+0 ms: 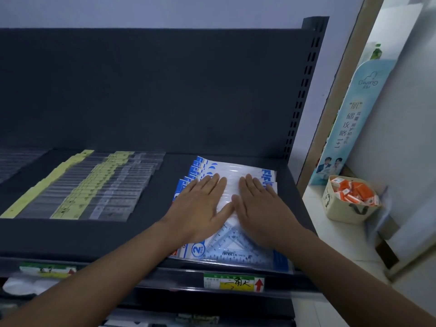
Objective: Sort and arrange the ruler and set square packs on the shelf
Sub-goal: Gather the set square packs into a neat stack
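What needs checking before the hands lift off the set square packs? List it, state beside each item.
1. Both hands flat on the set square packs: left hand, right hand: ok.
2. Neither hand closed in a grip: ok.
3. Front pack inside the shelf edge: not ok, it overhangs.
4. Back edges of the packs aligned: not ok, fanned stepwise.
5. Ruler packs apart from the stack: ok.
6. Price label sits below the stack: ok.

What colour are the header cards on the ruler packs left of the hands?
Yellow, seen in the head view: the ruler packs carry yellow header cards.
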Available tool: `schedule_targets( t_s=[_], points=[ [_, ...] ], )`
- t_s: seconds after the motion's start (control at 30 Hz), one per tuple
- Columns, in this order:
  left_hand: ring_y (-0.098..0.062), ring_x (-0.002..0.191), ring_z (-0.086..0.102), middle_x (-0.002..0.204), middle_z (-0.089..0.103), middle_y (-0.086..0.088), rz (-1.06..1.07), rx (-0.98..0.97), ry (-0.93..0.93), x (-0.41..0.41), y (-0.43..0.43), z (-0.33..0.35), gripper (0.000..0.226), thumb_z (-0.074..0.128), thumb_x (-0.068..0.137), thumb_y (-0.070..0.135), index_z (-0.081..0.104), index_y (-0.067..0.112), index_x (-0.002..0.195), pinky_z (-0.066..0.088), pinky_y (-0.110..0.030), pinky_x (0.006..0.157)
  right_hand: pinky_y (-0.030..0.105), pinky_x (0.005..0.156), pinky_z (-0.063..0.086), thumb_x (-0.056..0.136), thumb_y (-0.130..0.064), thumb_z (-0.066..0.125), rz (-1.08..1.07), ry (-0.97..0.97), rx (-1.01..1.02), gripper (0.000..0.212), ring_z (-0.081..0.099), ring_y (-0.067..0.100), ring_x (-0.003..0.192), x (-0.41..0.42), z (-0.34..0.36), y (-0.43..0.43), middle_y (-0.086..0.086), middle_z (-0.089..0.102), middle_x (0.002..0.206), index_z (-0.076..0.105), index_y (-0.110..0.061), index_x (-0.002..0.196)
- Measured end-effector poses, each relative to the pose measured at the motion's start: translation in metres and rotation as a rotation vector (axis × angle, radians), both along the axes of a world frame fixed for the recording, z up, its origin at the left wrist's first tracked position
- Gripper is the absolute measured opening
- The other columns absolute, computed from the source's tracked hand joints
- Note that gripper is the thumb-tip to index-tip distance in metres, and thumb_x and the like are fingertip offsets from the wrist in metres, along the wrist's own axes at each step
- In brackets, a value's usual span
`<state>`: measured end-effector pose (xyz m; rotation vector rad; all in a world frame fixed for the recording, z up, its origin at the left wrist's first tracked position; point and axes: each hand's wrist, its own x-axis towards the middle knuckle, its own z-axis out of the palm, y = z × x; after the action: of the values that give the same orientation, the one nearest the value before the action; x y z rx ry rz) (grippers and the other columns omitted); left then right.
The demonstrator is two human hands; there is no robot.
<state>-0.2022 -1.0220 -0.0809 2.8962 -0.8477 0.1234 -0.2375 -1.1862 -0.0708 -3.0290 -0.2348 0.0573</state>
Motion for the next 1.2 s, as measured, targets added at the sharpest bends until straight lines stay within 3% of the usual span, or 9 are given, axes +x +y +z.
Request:
schedule_targets(
  t_s=[0.17,0.37,0.67,0.8,0.97,1.13,1.2],
  points=[
    [-0.01,0.149,-0.001,0.163,0.001,0.0,0.006,-0.041,0.106,0.008,-0.003,-0.004,0.071,0.017,0.097,0.057,-0.001,0.019,0.154,0.0,-0.031,0.121,0.037,0.121,0.001,0.102,-0.032,0.007,-0.006,-0.005,0.105,0.055,-0.006,0.019,0.147,0.007,-0.013,0.0,0.009,-0.007,0.16,-0.006,-0.008,0.15],
    [-0.016,0.149,0.001,0.163,0.001,-0.003,0.092,-0.002,0.135,0.041,-0.023,0.003,0.071,0.017,0.098,0.056,0.0,0.017,0.154,0.001,-0.035,0.121,0.037,0.12,0.001,0.103,-0.029,0.009,0.012,0.043,0.072,0.054,-0.005,0.019,0.147,0.05,-0.004,-0.016,0.009,-0.006,0.16,-0.004,-0.007,0.151],
    [-0.016,0.149,-0.002,0.163,-0.002,-0.003,0.039,0.018,0.094,0.036,-0.011,-0.005,0.076,0.01,0.092,0.065,-0.003,0.023,0.154,-0.004,-0.035,0.118,0.039,0.12,0.0,0.101,-0.031,0.008,0.037,0.059,0.029,0.057,-0.007,0.022,0.147,0.032,-0.009,-0.016,0.011,-0.008,0.159,-0.008,-0.006,0.15],
    [-0.014,0.149,-0.008,0.162,-0.006,0.0,0.073,0.02,0.03,0.04,-0.009,-0.005,0.068,0.015,0.097,0.056,-0.001,0.023,0.154,-0.007,-0.034,0.118,0.038,0.12,-0.002,0.102,-0.033,0.01,0.003,0.021,0.079,0.057,-0.009,0.018,0.147,0.035,-0.008,-0.015,0.008,-0.011,0.159,-0.01,-0.009,0.15],
    [-0.01,0.148,-0.007,0.162,-0.006,0.002,0.033,0.036,0.113,0.044,-0.011,-0.003,0.066,0.012,0.098,0.055,-0.005,0.024,0.154,-0.006,-0.035,0.121,0.039,0.12,-0.002,0.102,-0.033,0.008,-0.023,0.044,0.069,0.057,-0.008,0.021,0.147,0.038,-0.009,-0.011,0.009,-0.011,0.159,-0.01,-0.008,0.149],
    [-0.013,0.148,0.01,0.162,0.013,-0.001,0.027,-0.037,0.039,0.053,-0.006,0.008,0.066,0.016,0.097,0.057,0.012,0.024,0.154,0.008,-0.038,0.121,0.039,0.118,-0.002,0.101,-0.039,0.011,-0.081,-0.017,0.146,0.061,-0.006,0.02,0.147,0.047,-0.011,-0.013,0.009,-0.008,0.16,-0.006,-0.008,0.15],
    [-0.014,0.148,0.01,0.162,0.013,0.0,0.07,-0.044,0.029,0.069,-0.01,0.018,0.069,0.017,0.097,0.059,0.012,0.021,0.154,0.009,-0.039,0.12,0.04,0.118,-0.002,0.101,-0.041,0.015,-0.148,-0.059,0.152,0.063,-0.004,0.021,0.147,0.067,-0.001,-0.022,0.01,-0.006,0.16,-0.003,-0.007,0.151]
  ],
)
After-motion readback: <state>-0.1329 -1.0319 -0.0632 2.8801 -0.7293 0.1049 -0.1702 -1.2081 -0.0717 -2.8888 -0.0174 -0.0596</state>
